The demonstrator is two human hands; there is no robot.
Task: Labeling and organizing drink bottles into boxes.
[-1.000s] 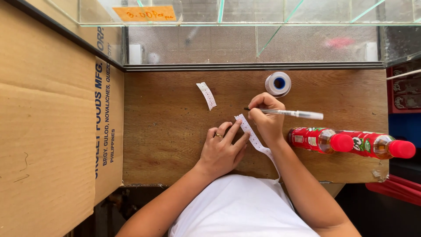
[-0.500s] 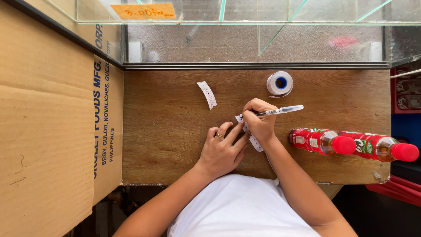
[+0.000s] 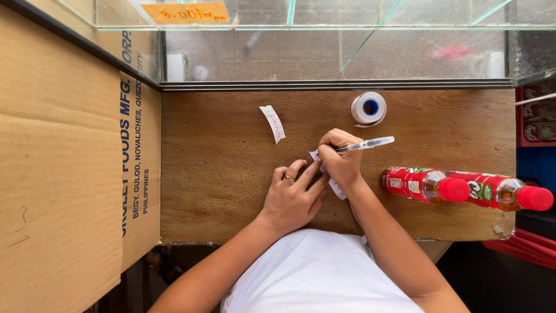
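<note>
My right hand (image 3: 341, 159) grips a clear pen (image 3: 368, 144) and rests its tip on a narrow white paper strip (image 3: 335, 186) that lies on the wooden table (image 3: 214, 168). My left hand (image 3: 292, 197), with a ring on one finger, lies flat beside it and its fingertips press the strip down. Most of the strip is hidden under both hands. A second white strip (image 3: 273, 123) lies loose farther back on the table. A white tape roll (image 3: 368, 108) with a blue core sits behind my right hand.
Two red-capped bottles (image 3: 425, 185) (image 3: 501, 192) lie on their sides at the right. A large cardboard box (image 3: 69, 168) stands along the left. A glass case (image 3: 336, 52) runs across the back edge. A red crate (image 3: 536, 116) sits far right.
My right hand with the pen has shifted left and back along the strip, towards my left hand. My left hand has stayed pressed on the strip.
</note>
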